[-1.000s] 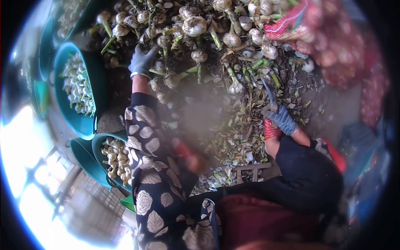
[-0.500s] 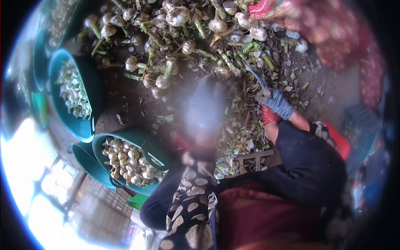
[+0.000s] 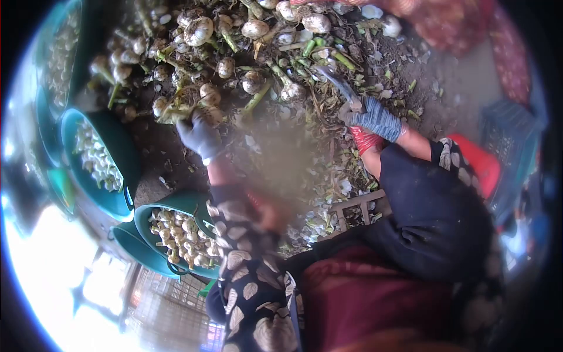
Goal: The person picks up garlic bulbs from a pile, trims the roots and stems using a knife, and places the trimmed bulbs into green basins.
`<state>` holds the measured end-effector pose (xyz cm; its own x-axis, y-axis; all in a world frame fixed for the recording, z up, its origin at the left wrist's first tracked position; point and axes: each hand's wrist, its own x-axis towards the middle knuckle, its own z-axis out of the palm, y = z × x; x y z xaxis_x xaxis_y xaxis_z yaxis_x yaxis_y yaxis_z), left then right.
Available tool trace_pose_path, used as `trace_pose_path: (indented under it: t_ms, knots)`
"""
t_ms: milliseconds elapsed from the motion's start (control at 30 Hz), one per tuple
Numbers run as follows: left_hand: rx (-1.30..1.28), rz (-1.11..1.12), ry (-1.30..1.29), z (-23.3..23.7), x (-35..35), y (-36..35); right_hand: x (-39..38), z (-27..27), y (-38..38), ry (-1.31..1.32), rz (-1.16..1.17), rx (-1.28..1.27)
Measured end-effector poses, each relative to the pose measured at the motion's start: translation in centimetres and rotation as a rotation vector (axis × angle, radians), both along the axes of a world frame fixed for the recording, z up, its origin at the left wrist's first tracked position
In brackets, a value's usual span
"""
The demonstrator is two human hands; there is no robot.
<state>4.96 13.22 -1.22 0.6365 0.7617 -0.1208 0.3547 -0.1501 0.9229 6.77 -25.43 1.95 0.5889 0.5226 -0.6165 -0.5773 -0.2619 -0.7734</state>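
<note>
My left hand (image 3: 200, 138), in a grey glove, reaches to the near edge of a pile of garlic (image 3: 198, 32) on the ground. Its fingers are closed around the stalk of a dirty garlic plant (image 3: 175, 114), partly hidden by the glove. My right hand (image 3: 375, 119), in a striped grey-blue glove, grips a knife (image 3: 339, 85) whose slim blade points up and left over the debris. Just below that hand is my foot in red footwear (image 3: 366, 139).
Teal tubs hold trimmed garlic: one tub (image 3: 132, 170) at left, another (image 3: 176, 202) nearer my leg. Red mesh sacks (image 3: 451, 23) lie at upper right. A blue crate (image 3: 507, 135) is at right. Leaf scraps and a wooden frame (image 3: 352, 211) lie between my legs.
My left hand has moved forward and left to the pile and closed on a garlic stalk. The right hand still grips the knife near the foot. The view has shifted slightly.
</note>
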Motion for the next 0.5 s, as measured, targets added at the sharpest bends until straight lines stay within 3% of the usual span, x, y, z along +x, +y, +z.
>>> trace_pose_path:
  t_ms: [33,100,133,200,233,333,400,467,500]
  knots:
    - [-0.193,0.172,-0.104,2.1,0.3,-1.2,0.4,0.3,-0.1,-0.056,0.012,-0.004]
    - [-0.407,0.309,-0.123,7.1,-0.1,-4.8,2.0,1.0,-0.1,-0.174,0.048,-0.012]
    - [-0.799,0.134,-0.335,2.8,-2.3,-3.3,2.5,1.2,0.1,-0.044,-0.063,0.076]
    - [-1.270,0.116,-0.407,5.1,-2.1,-8.2,3.4,2.7,2.1,-0.202,-0.197,0.242]
    - [-1.379,0.086,-0.396,6.1,-1.8,-10.6,3.8,4.1,2.7,-0.219,-0.224,0.274]
    - [-1.543,-0.047,-0.349,7.2,-1.8,-15.9,5.2,8.9,3.7,-0.149,-0.145,0.232]
    - [-1.675,-0.223,-0.378,7.1,-1.7,-17.9,4.7,6.2,4.3,-0.027,-0.150,0.454]
    - [-1.334,-0.141,-0.052,8.6,-1.9,-19.5,4.0,6.9,3.5,-0.158,-0.248,0.354]
    - [-1.084,-0.385,0.084,6.3,-3.0,-18.7,4.0,6.7,3.1,-0.048,-0.263,0.339]
